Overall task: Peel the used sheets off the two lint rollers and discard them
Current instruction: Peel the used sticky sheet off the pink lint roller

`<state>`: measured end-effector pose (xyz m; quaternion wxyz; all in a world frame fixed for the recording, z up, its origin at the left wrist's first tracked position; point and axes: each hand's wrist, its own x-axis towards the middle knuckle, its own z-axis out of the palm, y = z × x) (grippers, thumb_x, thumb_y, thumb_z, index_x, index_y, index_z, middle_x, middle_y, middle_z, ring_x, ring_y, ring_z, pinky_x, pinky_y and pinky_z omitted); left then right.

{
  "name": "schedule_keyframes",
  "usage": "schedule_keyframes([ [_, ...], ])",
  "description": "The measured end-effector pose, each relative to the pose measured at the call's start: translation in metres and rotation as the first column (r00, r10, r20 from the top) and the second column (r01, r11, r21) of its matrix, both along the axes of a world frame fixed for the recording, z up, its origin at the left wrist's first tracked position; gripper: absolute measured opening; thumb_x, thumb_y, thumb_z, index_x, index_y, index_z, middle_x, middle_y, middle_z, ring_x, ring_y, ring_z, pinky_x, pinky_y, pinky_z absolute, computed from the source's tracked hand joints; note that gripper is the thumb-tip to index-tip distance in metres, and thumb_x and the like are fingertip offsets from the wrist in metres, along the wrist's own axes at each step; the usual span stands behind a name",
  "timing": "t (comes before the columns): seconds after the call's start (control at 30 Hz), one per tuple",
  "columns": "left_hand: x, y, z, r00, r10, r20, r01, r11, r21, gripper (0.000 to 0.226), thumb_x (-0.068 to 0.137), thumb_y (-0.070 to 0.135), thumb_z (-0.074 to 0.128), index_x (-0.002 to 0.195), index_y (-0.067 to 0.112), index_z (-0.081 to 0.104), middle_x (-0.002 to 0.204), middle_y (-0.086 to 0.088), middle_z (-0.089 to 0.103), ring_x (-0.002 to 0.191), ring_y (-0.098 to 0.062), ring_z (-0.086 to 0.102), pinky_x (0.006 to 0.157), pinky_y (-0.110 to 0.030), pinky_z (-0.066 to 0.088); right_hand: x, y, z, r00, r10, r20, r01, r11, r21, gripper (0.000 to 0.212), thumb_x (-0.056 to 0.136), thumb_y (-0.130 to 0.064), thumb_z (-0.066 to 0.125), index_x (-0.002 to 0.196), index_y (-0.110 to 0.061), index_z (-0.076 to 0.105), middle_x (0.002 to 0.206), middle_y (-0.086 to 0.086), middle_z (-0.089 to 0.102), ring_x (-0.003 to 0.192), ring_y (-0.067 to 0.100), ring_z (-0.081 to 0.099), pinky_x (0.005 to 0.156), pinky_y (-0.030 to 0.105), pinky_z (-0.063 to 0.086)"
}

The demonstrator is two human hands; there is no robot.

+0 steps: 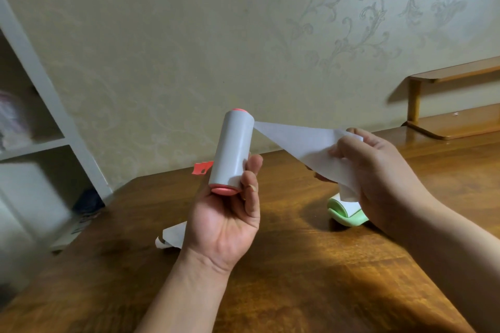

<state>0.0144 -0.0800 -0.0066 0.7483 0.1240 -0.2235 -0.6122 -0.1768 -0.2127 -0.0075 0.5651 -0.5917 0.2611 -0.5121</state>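
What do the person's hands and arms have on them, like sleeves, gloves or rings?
Nothing is worn. The left hand and right hand are bare, with no gloves, rings or watch showing. Both forearms are bare too; no sleeve reaches into view. The fingernails look short and unpainted.

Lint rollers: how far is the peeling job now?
Done: one crumpled sheet lies on the table. In hand: left hand holds the pink-capped roller; right hand pulls its sheet, not yet detached. Left: green roller, then discarding.
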Motion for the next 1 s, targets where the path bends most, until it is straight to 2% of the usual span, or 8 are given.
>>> schedule_keyframes([
  [0.23,0.017,-0.001,-0.011,0.990,-0.090,-0.110,0.084,0.995,-0.056,0.063,0.110,0.039,0.053,0.114,-0.021,0.074,0.103,-0.031,0.082,0.067,-0.037,0.084,0.056,-0.044,0.070,-0.003,-0.005,-0.006,0.997,-0.031,-0.074,0.035,0.998,0.049,0.024,0.093,-0.015,0.065,0.110,0.003,0.067,0.090,0.021,0.063,0.078,0.030,0.059,0.056,0.035,0.042],
  [0.4,0.009,-0.009,-0.011,0.961,0.061,0.271,-0.091,0.991,0.100,0.054,0.102,0.040,0.063,0.122,-0.006,0.082,0.111,-0.031,0.081,0.072,-0.030,0.082,0.059,-0.036,0.069,0.000,0.002,-0.002,0.995,-0.042,-0.086,0.042,0.999,-0.001,0.036,0.079,-0.031,0.069,0.105,-0.006,0.072,0.107,0.031,0.070,0.086,0.047,0.067,0.062,0.043,0.045],
  [0.47,0.006,-0.014,-0.014,0.856,0.143,0.497,-0.238,0.962,0.135,0.054,0.099,0.044,0.072,0.135,0.004,0.074,0.116,-0.029,0.081,0.083,-0.032,0.083,0.066,-0.038,0.069,0.001,0.003,0.000,0.997,-0.048,-0.067,0.048,0.999,0.010,0.041,0.077,-0.031,0.070,0.106,-0.002,0.071,0.111,0.036,0.069,0.088,0.053,0.066,0.066,0.046,0.045],
  [0.53,0.005,-0.016,-0.017,0.736,0.163,0.657,-0.341,0.928,0.152,0.059,0.092,0.045,0.084,0.140,0.014,0.069,0.121,-0.023,0.082,0.099,-0.035,0.084,0.075,-0.043,0.069,0.001,0.003,0.003,0.997,-0.068,-0.034,0.069,0.997,0.029,0.040,0.077,-0.027,0.069,0.103,0.003,0.069,0.109,0.040,0.069,0.080,0.040,0.066,0.070,0.047,0.047],
  [0.67,0.009,-0.016,-0.020,0.482,0.151,0.863,-0.499,0.857,0.129,0.057,0.080,0.055,0.090,0.129,0.027,0.077,0.115,-0.001,0.085,0.113,-0.026,0.080,0.086,-0.041,0.066,0.001,-0.001,0.004,0.993,-0.116,0.004,0.116,0.992,0.045,0.026,0.077,-0.021,0.068,0.090,0.002,0.068,0.086,0.026,0.078,0.078,0.034,0.069,0.071,0.049,0.050],
  [0.77,0.010,-0.016,-0.019,0.271,0.129,0.954,-0.571,0.819,0.051,0.048,0.089,0.060,0.085,0.129,0.034,0.075,0.114,0.014,0.083,0.112,-0.010,0.076,0.090,-0.031,0.060,0.002,-0.003,0.003,0.990,-0.140,0.015,0.139,0.989,0.043,0.029,0.075,-0.023,0.067,0.090,0.002,0.067,0.081,0.018,0.070,0.078,0.032,0.066,0.067,0.047,0.047],
  [0.93,0.011,-0.015,-0.026,-0.364,0.060,0.929,-0.567,0.778,-0.272,0.030,0.112,0.023,0.064,0.140,0.032,0.066,0.127,0.008,0.067,0.108,-0.006,0.065,0.084,-0.021,0.050,0.000,-0.001,0.003,0.990,-0.141,-0.003,0.141,0.989,0.034,0.039,0.074,-0.025,0.066,0.100,0.005,0.068,0.084,0.025,0.066,0.075,0.031,0.062,0.062,0.044,0.046],
  [1.0,0.009,-0.014,-0.029,-0.358,0.049,0.932,-0.536,0.807,-0.248,0.049,0.112,0.005,0.055,0.154,0.030,0.061,0.140,0.011,0.057,0.118,-0.003,0.058,0.101,-0.021,0.048,0.000,0.001,0.004,0.990,-0.140,-0.009,0.140,0.990,0.031,0.040,0.075,-0.025,0.065,0.102,0.005,0.068,0.093,0.037,0.067,0.076,0.031,0.062,0.062,0.044,0.045],
])
